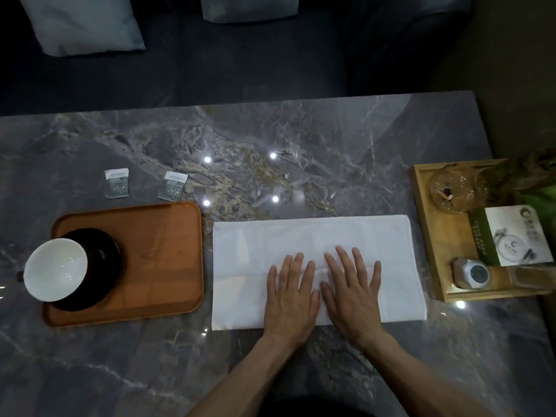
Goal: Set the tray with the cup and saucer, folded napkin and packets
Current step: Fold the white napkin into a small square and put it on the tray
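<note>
A white napkin (246, 266) lies as a long flat rectangle on the marble table, right of the brown tray (162, 254). My left hand (290, 299) and my right hand (352, 293) rest palm-down side by side on its near middle, fingers spread, holding nothing. On the tray's left part stands a black saucer (102, 266) with a white cup (55, 272) on it, the cup overhanging the tray's left edge in this view. Two small grey packets (116, 183) (172, 185) lie on the table just behind the tray.
A light wooden tray (436, 242) at the right edge holds a glass dish (454, 188), a green-and-white card (511, 233) and a small white-capped jar (472, 273). Pale cushions (81, 22) lie on a dark sofa beyond the table's far edge.
</note>
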Tool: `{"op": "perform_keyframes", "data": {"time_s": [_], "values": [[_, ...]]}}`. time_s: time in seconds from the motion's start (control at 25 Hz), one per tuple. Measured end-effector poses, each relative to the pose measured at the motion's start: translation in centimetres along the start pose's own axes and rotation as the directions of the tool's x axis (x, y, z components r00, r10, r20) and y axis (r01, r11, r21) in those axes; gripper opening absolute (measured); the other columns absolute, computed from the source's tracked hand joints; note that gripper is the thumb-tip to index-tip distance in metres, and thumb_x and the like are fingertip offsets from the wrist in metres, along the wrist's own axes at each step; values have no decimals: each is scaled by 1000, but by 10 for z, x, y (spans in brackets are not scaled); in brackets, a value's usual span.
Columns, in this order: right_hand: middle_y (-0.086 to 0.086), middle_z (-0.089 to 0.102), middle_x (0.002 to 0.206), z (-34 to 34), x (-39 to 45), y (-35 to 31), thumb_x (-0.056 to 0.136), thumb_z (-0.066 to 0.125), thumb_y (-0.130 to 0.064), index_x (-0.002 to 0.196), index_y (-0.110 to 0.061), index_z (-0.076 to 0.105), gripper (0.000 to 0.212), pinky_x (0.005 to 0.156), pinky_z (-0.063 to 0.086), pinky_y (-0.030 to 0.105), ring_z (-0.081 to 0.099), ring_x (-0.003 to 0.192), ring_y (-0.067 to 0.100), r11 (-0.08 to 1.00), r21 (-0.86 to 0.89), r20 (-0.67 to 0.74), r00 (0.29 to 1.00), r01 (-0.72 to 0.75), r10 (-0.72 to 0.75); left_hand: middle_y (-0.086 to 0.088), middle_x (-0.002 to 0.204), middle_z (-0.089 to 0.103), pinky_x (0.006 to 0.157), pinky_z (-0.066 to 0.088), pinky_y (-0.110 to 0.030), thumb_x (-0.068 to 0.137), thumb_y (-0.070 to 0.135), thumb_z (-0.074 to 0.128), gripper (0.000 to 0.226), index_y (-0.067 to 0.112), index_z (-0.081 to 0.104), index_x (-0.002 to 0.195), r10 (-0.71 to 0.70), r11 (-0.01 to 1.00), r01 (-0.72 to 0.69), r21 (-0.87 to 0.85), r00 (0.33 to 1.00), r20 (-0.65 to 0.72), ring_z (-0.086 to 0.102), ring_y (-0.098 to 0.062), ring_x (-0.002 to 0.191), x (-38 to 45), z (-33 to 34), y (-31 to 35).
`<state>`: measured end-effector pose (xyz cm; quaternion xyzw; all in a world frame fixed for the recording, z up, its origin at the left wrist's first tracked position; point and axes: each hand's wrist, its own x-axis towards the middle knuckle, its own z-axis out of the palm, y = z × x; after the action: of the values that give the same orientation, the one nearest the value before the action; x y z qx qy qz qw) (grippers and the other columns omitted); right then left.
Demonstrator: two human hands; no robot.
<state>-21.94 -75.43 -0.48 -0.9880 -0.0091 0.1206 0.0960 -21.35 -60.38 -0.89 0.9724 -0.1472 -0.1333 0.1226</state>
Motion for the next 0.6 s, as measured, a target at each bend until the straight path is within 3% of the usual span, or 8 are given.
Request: {"op": "perform_keyframes", "data": {"time_s": [0.28, 0.44, 0.6], "values": [[5, 14, 163, 23, -3, 8, 100, 19, -49, 153, -24, 21, 59, 115, 6, 68, 4, 151, 29, 999, -38, 1, 1000, -20, 20, -10, 162, 19, 117, 18, -57, 100, 41, 32, 60, 17, 20, 154, 30, 998, -29, 53, 999, -20, 15, -27, 150, 2, 27, 1], [1, 8, 164, 24, -7, 20, 99, 16, -52, 155, -31, 13, 60, 116, 3, 65, 2, 151, 28, 997, -66, -8, 999, -47, 47, -8, 163, 16, 120, 13, -52, 98, 41, 34, 64, 15, 20, 154, 68, 997, -66, 40, 997, -42, 12, -24, 150, -3, 26, -18], [0, 5, 164, 18, -18, 57, 98, 17, -53, 155, -36, 9, 60, 117, 3, 63, -1, 151, 27, 992, -88, -15, 995, -95, 94, -5, 163, 15, 119, 18, -49, 96, 38, 38, 65, 15, 21, 154, 93, 994, -90, 60, 995, -45, 12, -20, 150, -13, 15, -62]]}}
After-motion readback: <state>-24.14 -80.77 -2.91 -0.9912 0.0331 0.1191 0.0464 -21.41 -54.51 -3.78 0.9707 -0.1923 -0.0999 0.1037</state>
